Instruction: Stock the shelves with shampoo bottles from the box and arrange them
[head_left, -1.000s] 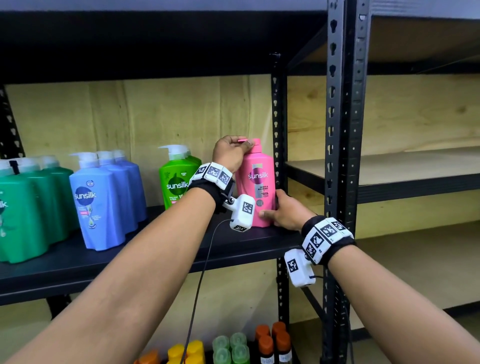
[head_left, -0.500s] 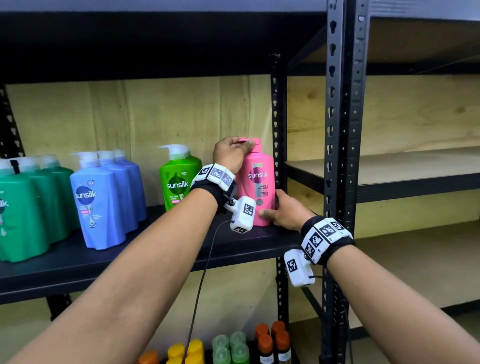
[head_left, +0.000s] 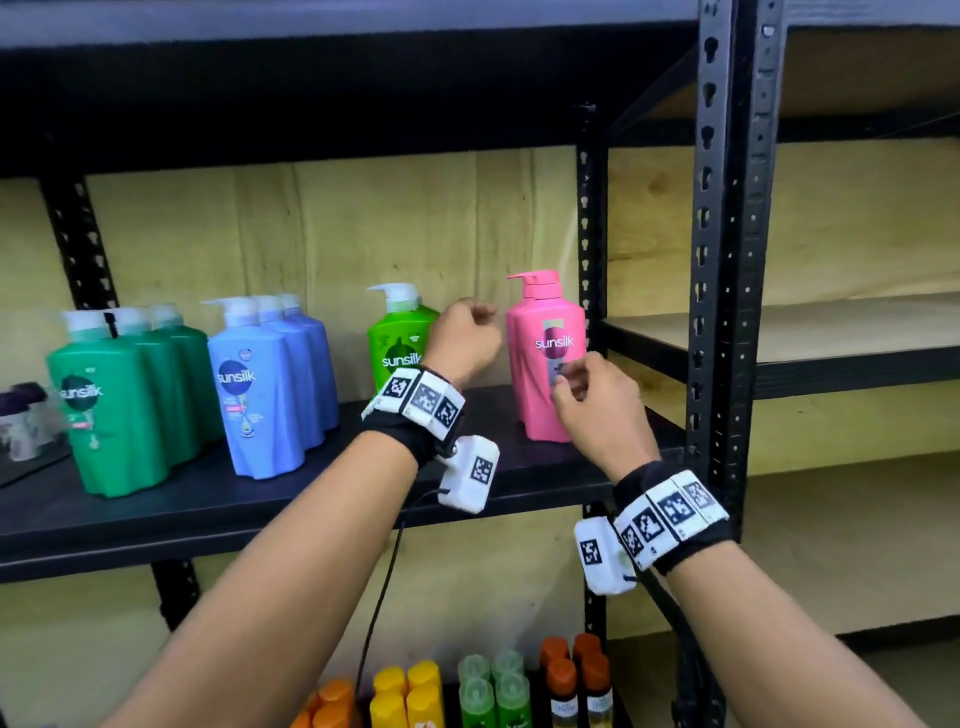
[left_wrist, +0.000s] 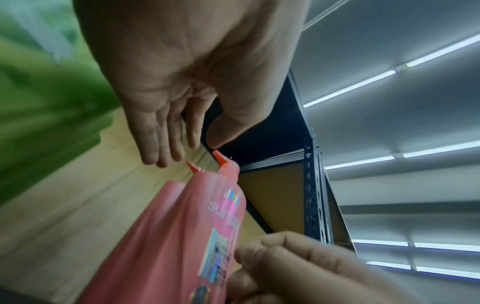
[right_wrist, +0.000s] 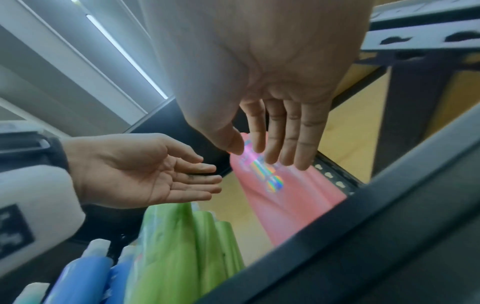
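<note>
A pink Sunsilk pump bottle stands upright at the right end of the black shelf, close to the rear post. My left hand hovers just left of its shoulder, fingers relaxed and empty. The left wrist view shows that hand a little short of the pink bottle's pump spout. My right hand is in front of the bottle's label, holding nothing. In the right wrist view its fingers are nearly straight before the pink bottle.
Light green bottles, blue bottles and dark green bottles stand in rows to the left. Black rack posts rise at right, with a bare wooden shelf beyond. Small coloured bottles fill the shelf below.
Both hands have let go of the pink bottle: the left came off the pump top, the right off the bottle's lower side. Both drew back towards me. The bottle stands alone.
</note>
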